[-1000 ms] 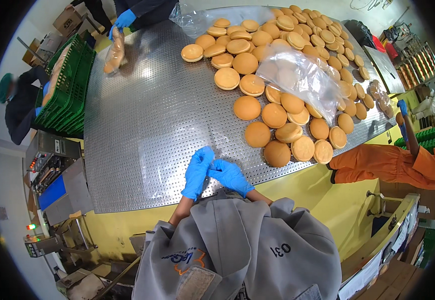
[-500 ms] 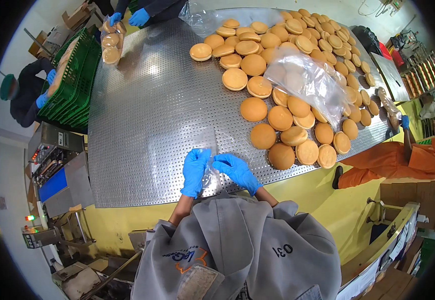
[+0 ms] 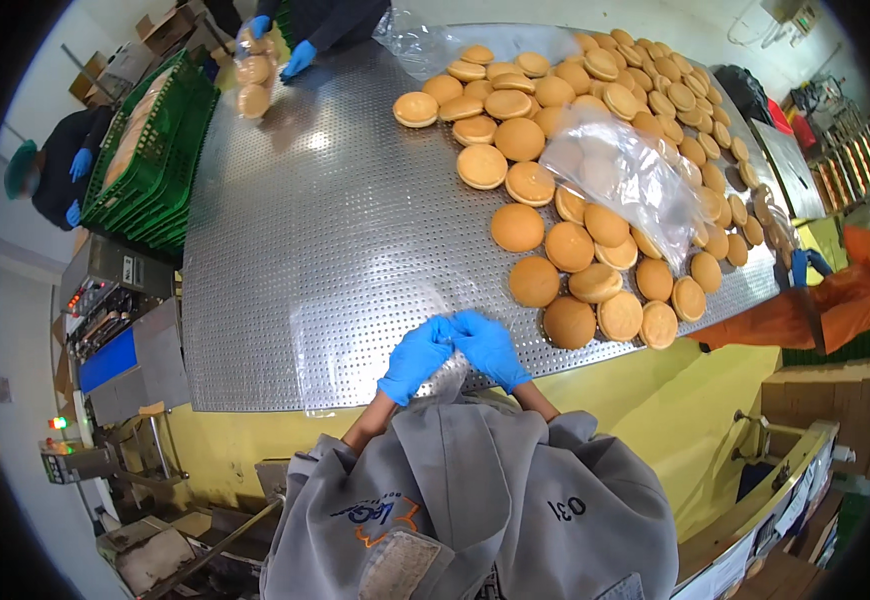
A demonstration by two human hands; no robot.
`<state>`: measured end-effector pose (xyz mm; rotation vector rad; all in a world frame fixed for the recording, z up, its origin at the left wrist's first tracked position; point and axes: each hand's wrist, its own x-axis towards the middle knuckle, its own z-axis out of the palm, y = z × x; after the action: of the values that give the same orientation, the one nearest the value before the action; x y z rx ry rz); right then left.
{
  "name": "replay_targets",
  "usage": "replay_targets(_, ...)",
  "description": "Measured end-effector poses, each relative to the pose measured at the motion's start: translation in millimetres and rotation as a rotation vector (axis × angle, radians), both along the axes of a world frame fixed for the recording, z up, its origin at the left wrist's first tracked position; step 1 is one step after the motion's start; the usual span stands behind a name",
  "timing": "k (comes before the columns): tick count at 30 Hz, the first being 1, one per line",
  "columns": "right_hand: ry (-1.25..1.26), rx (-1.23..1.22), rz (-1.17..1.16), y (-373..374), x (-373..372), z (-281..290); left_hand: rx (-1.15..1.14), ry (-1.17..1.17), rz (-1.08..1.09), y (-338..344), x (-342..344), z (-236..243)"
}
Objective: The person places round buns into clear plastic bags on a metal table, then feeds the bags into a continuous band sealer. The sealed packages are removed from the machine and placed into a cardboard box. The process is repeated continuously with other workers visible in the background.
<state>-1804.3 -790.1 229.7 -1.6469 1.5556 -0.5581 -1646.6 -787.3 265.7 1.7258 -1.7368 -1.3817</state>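
Note:
Near the front edge of the perforated metal table [image 3: 245,330], my left hand [image 3: 417,360] and my right hand [image 3: 487,350], both in blue gloves, meet with fingers pinched together. Between and below them hangs a clear plastic bag [image 3: 445,381], gripped at its upper part; the exact hold of each fingertip is hidden. Just right of my right hand begins a spread of round golden buns [image 3: 569,322], which covers the table's right and far side. Over some of these buns lies a pile of clear plastic bags [image 3: 620,175].
Across the table a co-worker in dark sleeves [image 3: 325,20] holds a filled bag of buns [image 3: 253,85]. Stacked green crates [image 3: 150,150] stand at the left, beside another co-worker [image 3: 55,175]. At the right is a person in orange [image 3: 805,310]. A machine [image 3: 120,290] stands at the left.
My hands have come together and shifted slightly right with the bag. The person in orange has leaned toward the table. The far-left co-worker's hands have left the crate.

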Motion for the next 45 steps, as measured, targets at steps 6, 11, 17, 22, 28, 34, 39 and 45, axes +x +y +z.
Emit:
replay_targets(6,0.004,-0.083,-0.278,24.6,-69.5,40.3,-0.473,0.297,0.505,-40.3,105.2,-32.0)
replay_targets(11,0.486,-0.424,-0.481,43.2,-98.7,26.3,-0.7,0.088,0.605,-54.3,96.3,33.7)
replay_targets(17,0.379,-0.47,-0.454,40.8,-81.0,1.3,-0.282,-0.228,0.169,-40.3,56.3,-31.8)
replay_targets(22,0.006,-0.183,-0.456,41.1,-61.4,17.9,-0.353,-0.226,0.134,-7.8,55.6,-58.0)
replay_targets(28,-0.113,0.072,-0.255,32.4,-73.5,23.5,-0.378,-0.358,0.363,-2.5,64.5,-38.6)
replay_targets(34,-0.653,0.124,-0.341,-49.9,-104.0,45.6,-0.742,-0.125,0.431,-3.0,94.0,-73.8)
replay_targets(39,-0.625,0.229,-0.303,-96.9,-118.2,4.1,-0.551,-0.229,0.285,-7.5,62.7,-28.7)
replay_targets(45,-0.492,0.167,-0.064,-73.2,-82.9,6.5,-0.471,-0.271,0.586,-2.8,87.6,-66.7)
